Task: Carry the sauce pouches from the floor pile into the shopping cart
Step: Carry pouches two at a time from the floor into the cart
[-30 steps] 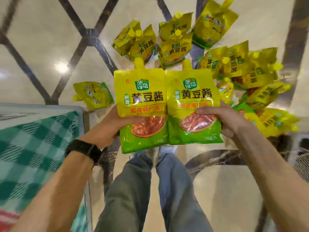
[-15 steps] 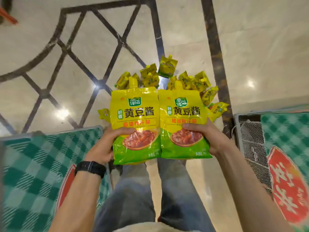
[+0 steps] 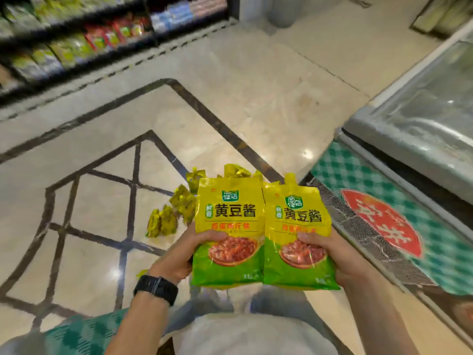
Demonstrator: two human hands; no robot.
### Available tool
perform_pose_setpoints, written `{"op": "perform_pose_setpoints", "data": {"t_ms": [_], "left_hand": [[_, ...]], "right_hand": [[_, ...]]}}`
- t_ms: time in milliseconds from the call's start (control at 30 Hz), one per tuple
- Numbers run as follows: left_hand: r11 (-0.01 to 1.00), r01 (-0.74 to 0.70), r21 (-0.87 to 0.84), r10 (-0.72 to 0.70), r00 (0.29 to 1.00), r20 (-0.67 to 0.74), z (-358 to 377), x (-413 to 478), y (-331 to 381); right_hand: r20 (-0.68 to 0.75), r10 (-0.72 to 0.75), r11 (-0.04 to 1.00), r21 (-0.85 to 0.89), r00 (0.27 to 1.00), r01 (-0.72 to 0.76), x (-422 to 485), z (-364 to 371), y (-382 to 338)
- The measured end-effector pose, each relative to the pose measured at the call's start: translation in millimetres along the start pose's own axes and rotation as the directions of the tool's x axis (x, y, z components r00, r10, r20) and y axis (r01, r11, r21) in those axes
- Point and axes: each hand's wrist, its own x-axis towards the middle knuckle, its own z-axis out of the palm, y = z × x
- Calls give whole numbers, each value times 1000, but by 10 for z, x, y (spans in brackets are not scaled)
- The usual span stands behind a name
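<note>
Since half a second ago the view has swung right: the floor pile (image 3: 179, 208) now lies left of and behind the two held pouches, and store shelves (image 3: 76, 39) have come into sight at the top. We see the left hand (image 3: 179, 254) wrapped around the lower half of the left pouch (image 3: 229, 226), thumb across its front, a black watch (image 3: 156, 289) on the wrist. The right hand (image 3: 337, 254) grips the right pouch (image 3: 298, 234) the same way. Both pouches are upright, side by side, edges touching. To the right is a green checked panel (image 3: 440, 249) with wire mesh (image 3: 363, 242), possibly the cart, though blur leaves us unsure.
</note>
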Motion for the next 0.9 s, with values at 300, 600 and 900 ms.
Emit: {"op": "perform_pose_setpoints", "data": {"t_ms": [300, 600, 900], "left_hand": [[929, 108, 355, -216, 935, 281, 1665, 466, -56], [760, 188, 622, -520, 750, 409, 3954, 691, -1050], [541, 31, 840, -774, 408, 484, 5984, 601, -2255]], "right_hand": [[-311, -193, 912, 293, 931, 287, -1239, -1247, 279], [-654, -188, 733, 404, 733, 548, -2782, -2705, 920], [-906, -32, 478, 357, 423, 802, -4058, -3530, 1696]]}}
